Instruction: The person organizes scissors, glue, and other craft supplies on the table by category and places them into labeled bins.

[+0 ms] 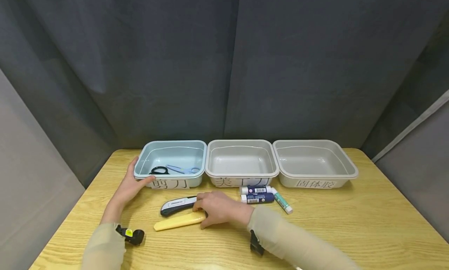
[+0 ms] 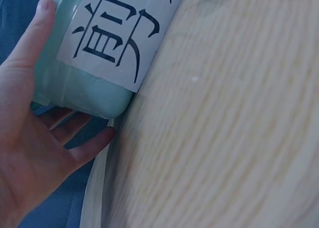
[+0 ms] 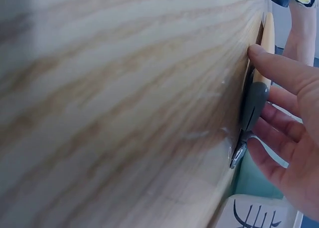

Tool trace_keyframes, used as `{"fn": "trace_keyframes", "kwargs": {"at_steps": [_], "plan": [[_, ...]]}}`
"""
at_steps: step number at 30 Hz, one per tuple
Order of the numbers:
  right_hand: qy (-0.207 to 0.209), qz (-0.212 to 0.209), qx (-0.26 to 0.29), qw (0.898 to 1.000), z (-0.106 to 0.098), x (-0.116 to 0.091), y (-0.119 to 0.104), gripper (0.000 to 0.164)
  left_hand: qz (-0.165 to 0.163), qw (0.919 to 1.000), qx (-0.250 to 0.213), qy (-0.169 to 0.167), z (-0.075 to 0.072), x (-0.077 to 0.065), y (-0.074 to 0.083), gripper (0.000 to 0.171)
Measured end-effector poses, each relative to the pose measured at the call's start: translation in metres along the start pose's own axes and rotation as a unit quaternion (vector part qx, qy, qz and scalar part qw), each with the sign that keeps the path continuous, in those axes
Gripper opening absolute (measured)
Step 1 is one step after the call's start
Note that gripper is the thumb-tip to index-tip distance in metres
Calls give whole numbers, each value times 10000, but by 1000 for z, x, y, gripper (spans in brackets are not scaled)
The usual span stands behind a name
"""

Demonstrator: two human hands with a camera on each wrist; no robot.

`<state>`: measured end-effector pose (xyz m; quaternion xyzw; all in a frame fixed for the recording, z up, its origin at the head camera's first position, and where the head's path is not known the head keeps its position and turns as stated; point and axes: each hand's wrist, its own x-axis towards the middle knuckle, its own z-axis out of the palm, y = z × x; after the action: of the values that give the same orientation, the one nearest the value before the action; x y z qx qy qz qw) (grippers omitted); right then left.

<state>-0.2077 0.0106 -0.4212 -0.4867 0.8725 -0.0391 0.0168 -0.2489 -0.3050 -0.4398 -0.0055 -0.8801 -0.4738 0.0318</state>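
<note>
My left hand (image 1: 128, 187) is at the left front corner of the light blue bin (image 2: 89, 91). Its thumb lies along the rim, and its loosely bent fingers rest round the side. Inside that bin are black-handled scissors (image 1: 159, 170) and light blue scissors (image 1: 182, 169). My right hand (image 1: 221, 208) reaches down over a yellow utility knife (image 1: 179, 221), thumb on one side and fingers on the other, pinching it near its dark grey end. The knife lies on the table. Just behind it is a black-and-white utility knife (image 1: 178, 205), its right end hidden by my right fingers.
Right of the blue bin stand a grey middle bin (image 1: 242, 175) and a grey right bin (image 1: 317, 175), all with paper labels. Two dark blue glue sticks (image 1: 257, 198) and a green glue stick (image 1: 281, 202) lie before them. A dark curtain (image 1: 224, 67) hangs behind the table.
</note>
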Motion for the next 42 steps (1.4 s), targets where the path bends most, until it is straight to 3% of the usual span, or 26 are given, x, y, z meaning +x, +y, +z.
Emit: {"fn": "trace_keyframes", "kwargs": {"at_steps": [16, 29, 42], "plan": [[59, -50, -123, 9999, 2, 0, -3, 47, 36, 10000, -11, 20, -2, -4, -2, 103], [53, 6, 336, 9994, 3, -8, 2, 48, 63, 10000, -46, -2, 0, -3, 1, 103], [480, -15, 463, 9978, -7, -20, 4, 46, -80, 9998, 155, 53, 0, -1, 1, 105]]}}
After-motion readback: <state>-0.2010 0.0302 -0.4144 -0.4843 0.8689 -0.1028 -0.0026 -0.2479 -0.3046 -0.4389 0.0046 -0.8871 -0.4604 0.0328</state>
